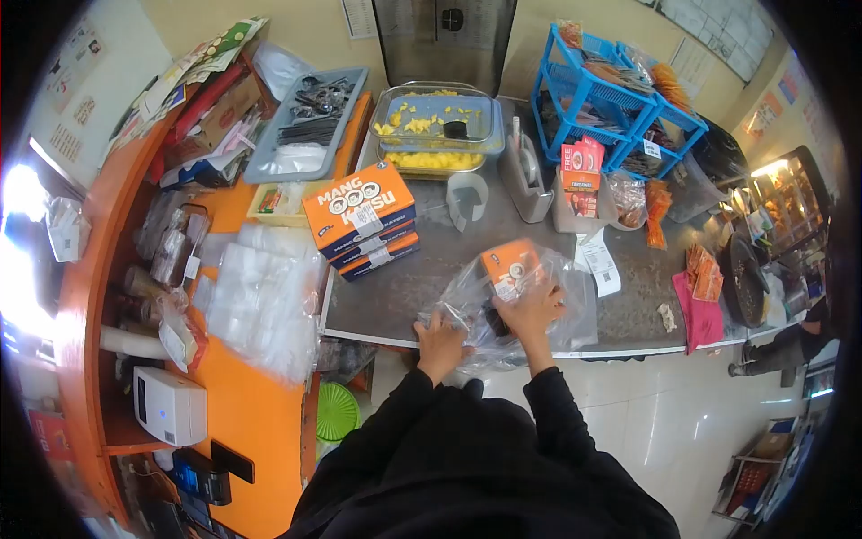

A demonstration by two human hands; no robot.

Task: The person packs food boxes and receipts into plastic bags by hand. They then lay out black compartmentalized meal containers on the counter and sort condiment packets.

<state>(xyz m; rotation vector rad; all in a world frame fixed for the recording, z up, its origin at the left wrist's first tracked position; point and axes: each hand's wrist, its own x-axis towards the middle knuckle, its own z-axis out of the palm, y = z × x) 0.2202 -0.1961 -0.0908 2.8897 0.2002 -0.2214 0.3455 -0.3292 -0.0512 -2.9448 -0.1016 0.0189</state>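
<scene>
At the front edge of the grey metal counter (628, 310) lies a clear plastic bag (575, 310). An orange box (510, 265) with a printed label is inside or under its film. My right hand (532, 310) presses on the near side of this box, its fingers spread. To the left, my left hand (440, 339) holds the bag's left edge with bent fingers. A dark item shows beside my right hand, too blurred to name. Left of the bag is a stack of orange and dark blue boxes (359, 211).
Behind stand glass containers of yellow food (431, 162), a grey cutlery tray (256, 171) and a blue basket rack (584, 126). A paper slip (603, 269) lies right of the bag. Plastic bags (265, 305) cover part of the orange side counter (238, 418). Someone's legs (779, 346) show far right.
</scene>
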